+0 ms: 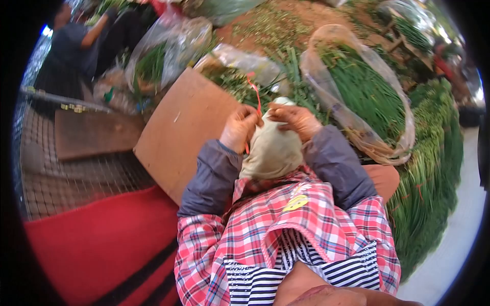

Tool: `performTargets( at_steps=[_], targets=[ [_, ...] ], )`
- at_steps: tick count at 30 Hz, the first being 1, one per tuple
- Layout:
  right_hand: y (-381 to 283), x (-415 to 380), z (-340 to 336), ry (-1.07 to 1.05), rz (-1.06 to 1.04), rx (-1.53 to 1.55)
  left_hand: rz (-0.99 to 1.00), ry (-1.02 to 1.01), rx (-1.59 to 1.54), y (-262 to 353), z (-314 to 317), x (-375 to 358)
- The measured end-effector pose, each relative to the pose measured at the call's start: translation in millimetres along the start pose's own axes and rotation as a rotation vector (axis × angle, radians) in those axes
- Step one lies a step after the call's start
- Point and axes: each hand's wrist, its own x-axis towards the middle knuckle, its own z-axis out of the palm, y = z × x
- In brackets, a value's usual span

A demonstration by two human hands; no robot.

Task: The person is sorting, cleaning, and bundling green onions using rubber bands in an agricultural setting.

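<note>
My left hand (241, 126) is closed, thumb against fingers, on a thin red tie strip (256, 94). One end of the strip rises above my fingers and the other hangs below them. Close beside it, my right hand (298, 121) has its fingers drawn together; what they hold, if anything, is hidden. Both hands are over a beige, cloth-covered shape (273, 150) in my lap, perhaps a knee. A pale rounded end (283, 102) shows just beyond my right fingers.
A brown board (186, 125) leans at my left. Ahead on the right lies an open plastic bag (406, 130) of green stalks (357, 86). Bundled long greens (431, 178) are piled at right. Loose trimmings (273, 25) cover the ground. Another person (71, 46) sits at upper left.
</note>
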Motion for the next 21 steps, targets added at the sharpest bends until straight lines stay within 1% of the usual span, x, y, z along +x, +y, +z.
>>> performTargets(
  at_steps=[1, 3, 5, 6, 7, 9, 14, 15, 17, 18, 19, 20, 21],
  targets=[
    [-3, -7, 1, 0.005, -0.045, 0.025, -0.034, -0.068, 0.048, -3, 15, -1],
    [13, -5, -12, 0.019, -0.167, 0.158, -0.017, -0.136, 0.161, -16, 42, 0],
    [11, -18, -19, 0.08, -0.273, 0.237, -0.06, -0.205, 0.155, -24, 58, 0],
    [9, -25, -19, 0.165, -0.316, 0.27, -0.076, -0.211, 0.177, -27, 66, 1],
    [1, -35, -19, 0.226, -0.312, 0.317, -0.096, -0.213, 0.197, -27, 74, 1],
    [-1, -44, -27, 0.275, -0.333, 0.522, -0.098, -0.21, 0.196, -26, 87, -2],
    [1, -56, -57, 0.223, -0.445, 0.849, -0.075, -0.243, 0.267, -21, 109, -7],
    [-5, -61, -57, 0.236, -0.425, 0.855, -0.065, -0.252, 0.293, -20, 112, -6],
    [-16, -74, -55, 0.256, -0.382, 0.864, 0.035, -0.256, 0.345, -24, 117, -5],
    [-13, -77, -62, 0.224, -0.386, 0.814, 0.067, -0.259, 0.362, -22, 121, -7],
    [-9, -76, -70, 0.187, -0.382, 0.761, 0.131, -0.319, 0.347, -22, 122, -5],
    [-6, -74, -77, 0.146, -0.37, 0.707, 0.147, -0.365, 0.374, -19, 122, -6],
    [-9, -79, -76, 0.195, -0.351, 0.526, 0.158, -0.403, 0.401, -12, 123, -10]
  ],
)
